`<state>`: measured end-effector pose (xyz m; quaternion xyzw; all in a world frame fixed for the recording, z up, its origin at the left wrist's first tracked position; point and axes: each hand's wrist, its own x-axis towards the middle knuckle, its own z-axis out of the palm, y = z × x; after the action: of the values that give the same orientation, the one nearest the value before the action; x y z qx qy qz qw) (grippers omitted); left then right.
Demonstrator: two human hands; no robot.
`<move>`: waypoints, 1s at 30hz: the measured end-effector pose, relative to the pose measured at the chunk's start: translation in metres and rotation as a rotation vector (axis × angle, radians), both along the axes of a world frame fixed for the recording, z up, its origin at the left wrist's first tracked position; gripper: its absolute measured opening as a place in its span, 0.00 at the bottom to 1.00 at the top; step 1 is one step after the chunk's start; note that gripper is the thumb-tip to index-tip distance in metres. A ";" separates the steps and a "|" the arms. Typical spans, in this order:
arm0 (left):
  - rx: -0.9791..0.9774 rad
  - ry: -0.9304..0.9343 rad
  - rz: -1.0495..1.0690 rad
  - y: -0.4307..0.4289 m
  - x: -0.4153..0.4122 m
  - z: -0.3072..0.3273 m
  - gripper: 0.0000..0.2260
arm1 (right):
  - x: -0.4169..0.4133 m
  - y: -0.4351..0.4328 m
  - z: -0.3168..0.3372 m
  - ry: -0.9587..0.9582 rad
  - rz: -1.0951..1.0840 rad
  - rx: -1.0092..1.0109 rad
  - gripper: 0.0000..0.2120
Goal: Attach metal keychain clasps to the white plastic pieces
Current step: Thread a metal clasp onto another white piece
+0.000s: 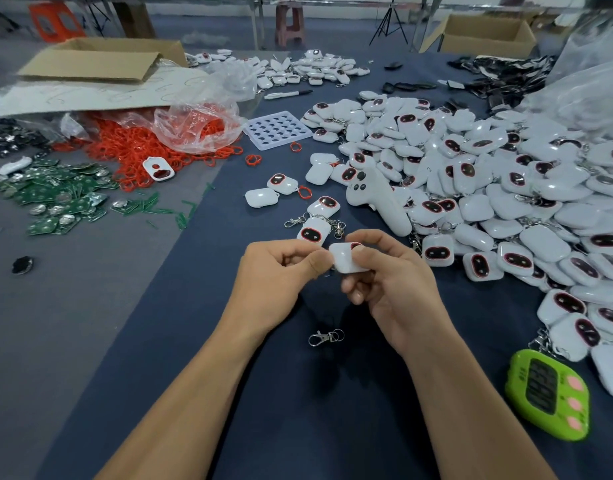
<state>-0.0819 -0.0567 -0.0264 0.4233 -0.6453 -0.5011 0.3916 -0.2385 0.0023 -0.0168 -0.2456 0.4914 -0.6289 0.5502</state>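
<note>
At centre frame, the left hand [281, 268] pinches the left edge of a piece [345, 259] gripped by the right hand [391, 282], with no clasp visible on it. A loose clasp [325, 337] lies below. Clasped pieces [313, 232] lie just above. The pile [488, 188] at right probably holds many more to do.

Mostly covered by the fingers of the left hand [274, 271] and right hand [391, 282] pinching it: white plastic piece [343, 261], only one pale face and a sliver of red rim showing. Cannot tell whether anything is fastened to its hidden corner. Too dim to read: digits on the green timer [547, 393]. Cut off by the right edge: heap of white pieces [506, 202] and clear plastic bag [589, 84]. Half buried under crumpled clear film [194, 126]: orange rings [132, 147]. Too small to identify: black round thing [22, 265].
</note>
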 end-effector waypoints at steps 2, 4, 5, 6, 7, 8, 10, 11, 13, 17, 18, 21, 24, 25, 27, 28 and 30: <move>0.032 0.026 -0.014 0.001 0.000 0.001 0.06 | 0.001 0.001 0.001 -0.033 0.022 -0.002 0.08; 0.020 0.025 -0.016 0.000 0.001 0.000 0.07 | 0.001 0.001 0.001 -0.034 0.032 -0.003 0.07; -0.013 -0.001 -0.010 -0.001 0.003 -0.001 0.08 | 0.001 0.002 0.000 -0.024 0.030 -0.001 0.07; -0.054 -0.037 -0.005 -0.002 0.004 -0.002 0.07 | 0.000 0.001 0.000 -0.012 0.024 0.000 0.07; -0.094 -0.073 -0.005 -0.003 0.005 -0.002 0.07 | 0.000 0.001 -0.001 -0.001 0.018 0.003 0.07; -0.134 -0.105 -0.013 -0.003 0.006 -0.002 0.07 | -0.001 0.001 -0.002 0.004 0.012 0.006 0.07; -0.220 -0.165 -0.028 -0.002 0.006 -0.003 0.06 | -0.001 0.000 -0.003 0.005 0.001 0.011 0.07; -0.264 -0.194 -0.023 0.000 0.006 -0.003 0.05 | -0.001 0.000 -0.003 0.007 0.001 0.013 0.07; -0.353 -0.247 -0.002 0.002 0.004 -0.004 0.05 | -0.002 0.000 -0.004 0.014 0.010 0.015 0.07; -0.303 -0.172 0.086 0.005 0.001 -0.006 0.09 | -0.001 -0.001 -0.004 -0.038 0.027 0.003 0.06; -0.261 -0.139 0.091 0.005 0.000 -0.007 0.10 | 0.000 -0.002 -0.004 -0.057 0.027 -0.001 0.06; -0.185 -0.064 0.059 0.006 -0.004 -0.006 0.09 | 0.001 -0.002 -0.003 -0.094 0.029 -0.003 0.07; -0.140 0.033 0.032 0.004 -0.004 -0.004 0.07 | 0.003 -0.003 -0.002 -0.124 0.022 -0.014 0.08; -0.116 0.058 0.031 0.005 -0.005 -0.003 0.06 | 0.003 -0.003 -0.002 -0.130 0.017 -0.018 0.07; -0.093 0.065 0.041 0.006 -0.005 -0.001 0.04 | 0.004 -0.003 -0.003 -0.122 0.002 -0.032 0.07; -0.119 0.036 0.048 0.006 -0.005 -0.001 0.03 | 0.004 -0.003 -0.003 -0.104 -0.008 -0.045 0.07; -0.240 -0.104 0.056 0.005 -0.001 -0.002 0.03 | 0.005 -0.002 -0.004 -0.030 -0.031 -0.076 0.06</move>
<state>-0.0833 -0.0519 -0.0284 0.4169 -0.7078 -0.3866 0.4194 -0.2334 -0.0001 -0.0210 -0.2491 0.4627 -0.6592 0.5378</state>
